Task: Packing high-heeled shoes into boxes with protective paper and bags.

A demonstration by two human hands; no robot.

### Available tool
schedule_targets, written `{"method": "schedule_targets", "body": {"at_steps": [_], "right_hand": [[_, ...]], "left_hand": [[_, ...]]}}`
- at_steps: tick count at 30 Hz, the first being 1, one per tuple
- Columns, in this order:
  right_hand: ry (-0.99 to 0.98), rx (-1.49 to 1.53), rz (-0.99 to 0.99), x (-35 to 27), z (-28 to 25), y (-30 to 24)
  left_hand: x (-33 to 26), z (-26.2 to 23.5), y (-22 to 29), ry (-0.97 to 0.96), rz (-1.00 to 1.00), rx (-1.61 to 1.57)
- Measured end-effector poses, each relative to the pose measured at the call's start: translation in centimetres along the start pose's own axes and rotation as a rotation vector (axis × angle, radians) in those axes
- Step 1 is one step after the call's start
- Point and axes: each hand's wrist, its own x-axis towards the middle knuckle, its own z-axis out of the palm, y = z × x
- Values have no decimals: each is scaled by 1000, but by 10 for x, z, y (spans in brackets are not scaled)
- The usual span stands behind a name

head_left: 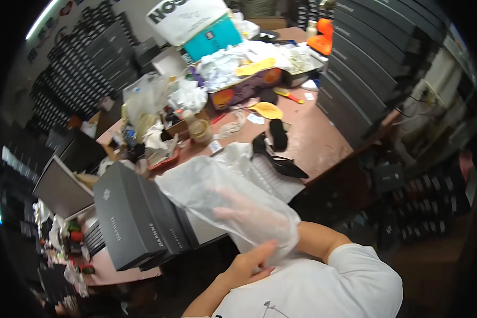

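Item 1: clear plastic bag (217,196), thin and crumpled, being held up over the front edge of the reddish table (323,143). The right hand (249,214) is sitting inside the bag, its 4 fingers (229,212) spread and showing through the film, so it is pressing against the plastic from within rather than closing on it. The left hand (249,262) is sitting just below the right fingers, its thumb and fingers pinching the bag's lower edge.

Item 2: stack of dark grey shoe boxes (138,217), lying just to the left of the fingers, touching or nearly touching the bag's left side; which one cannot be told.

Item 3: black high-heeled shoe (278,161), lying beyond the fingertips, on the table past the bag's far edge. A black insole (278,133) is lying just beyond it, and a yellow insole (267,110) farther still.

Item 4: open cardboard box (249,87) stuffed with white paper, well beyond the fingers at the far side of the table.

Item 5: roll of clear tape (200,130), beyond the fingers and to their left, among loose packing clutter.
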Motion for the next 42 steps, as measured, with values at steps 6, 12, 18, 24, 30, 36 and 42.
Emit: {"method": "schedule_targets", "body": {"at_steps": [6, 12, 18, 24, 30, 36, 42], "right_hand": [[-257, 53, 117, 34, -10, -40], [-232, 1517, 619, -70, 18, 13], [426, 1522, 700, -57, -17, 13], [744, 1242, 808, -80, -73, 37], [581, 843, 661, -44, -57, 51], [-359, 128, 614, -31, 55, 104], [2, -250, 465, -8, -36, 92]], "left_hand": [[-15, -16, -60, 1011, -365, -1145], [16, -68, -57, 1239, -172, -818], [29, 36, -64, 495, -416, -507], [134, -32, -122, 764, -333, 245], [169, -112, -198, 816, -244, -251], [162, -161, -25, 1034, 42, 262], [80, -142, -58, 996, 84, 770]]}}
